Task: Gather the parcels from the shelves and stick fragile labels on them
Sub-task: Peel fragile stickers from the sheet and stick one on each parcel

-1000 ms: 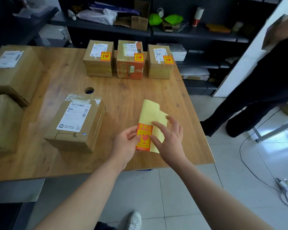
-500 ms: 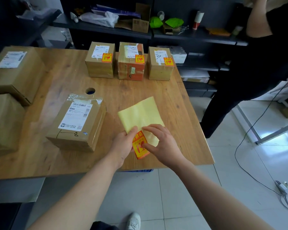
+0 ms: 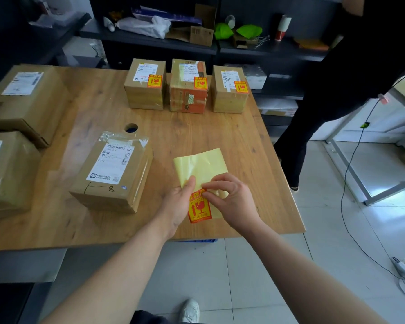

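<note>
Over the table's near edge my left hand (image 3: 177,204) holds a yellow backing sheet (image 3: 202,167) by its lower left, thumb on top. My right hand (image 3: 229,198) pinches the top corner of the red-and-yellow fragile label (image 3: 198,208) on that sheet. A brown parcel (image 3: 114,174) with a white shipping label and no fragile label lies just left of my hands. Three parcels with fragile labels stand in a row at the table's far side: left one (image 3: 145,84), middle one (image 3: 188,86), right one (image 3: 229,90).
Two larger cardboard boxes (image 3: 24,99) (image 3: 7,169) sit at the left of the wooden table (image 3: 232,136), which has a cable hole (image 3: 131,127). Dark shelves (image 3: 150,40) with clutter stand behind. A person in black (image 3: 337,85) stands at the right, and a cable (image 3: 351,174) trails on the floor.
The backing sheet has turned flatter in my hands, and my right fingers have gone from lying on the label to pinching its top corner. The person at the right has stepped closer to the shelves.
</note>
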Motion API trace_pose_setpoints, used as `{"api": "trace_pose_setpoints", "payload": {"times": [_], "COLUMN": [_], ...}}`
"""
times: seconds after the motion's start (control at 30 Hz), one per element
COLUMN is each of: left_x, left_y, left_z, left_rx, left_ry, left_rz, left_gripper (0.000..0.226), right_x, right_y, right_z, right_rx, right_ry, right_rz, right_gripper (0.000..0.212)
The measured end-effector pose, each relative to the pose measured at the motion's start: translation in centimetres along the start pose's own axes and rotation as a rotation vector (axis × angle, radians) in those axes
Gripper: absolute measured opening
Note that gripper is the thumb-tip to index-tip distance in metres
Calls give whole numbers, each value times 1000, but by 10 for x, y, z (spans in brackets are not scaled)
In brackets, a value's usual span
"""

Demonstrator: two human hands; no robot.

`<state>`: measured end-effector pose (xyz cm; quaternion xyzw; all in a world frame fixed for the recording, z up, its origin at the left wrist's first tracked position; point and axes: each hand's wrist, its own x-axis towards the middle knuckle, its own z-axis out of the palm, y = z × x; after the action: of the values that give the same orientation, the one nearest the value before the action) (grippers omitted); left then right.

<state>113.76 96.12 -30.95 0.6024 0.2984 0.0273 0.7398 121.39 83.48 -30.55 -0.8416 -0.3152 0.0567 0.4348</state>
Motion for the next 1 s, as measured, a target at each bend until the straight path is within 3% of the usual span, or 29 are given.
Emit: {"api": "trace_pose_setpoints", "payload": {"times": [0.13,0.5,0.73,1.0], "left_x": [0,9,14,25], "left_y": [-1,-8,-8,-9], "left_z": [-2,-2,-4,-20], "left_rx": [91,118,109,55], "left_ry": [-21,-19,1,149], "left_rz": [27,-7,-47,-194], "left_gripper": [49,50,45,37], "right_x": [5,9,11,12], "right_y": [0,3,-3,1], "right_z": [-5,-8,-10,-27], "right_rx": [33,12,-52,170], "right_ry": [-49,-130,-234,-328], "right_rz": [19,89,109,224], "right_gripper": [9,20,2,9]}}
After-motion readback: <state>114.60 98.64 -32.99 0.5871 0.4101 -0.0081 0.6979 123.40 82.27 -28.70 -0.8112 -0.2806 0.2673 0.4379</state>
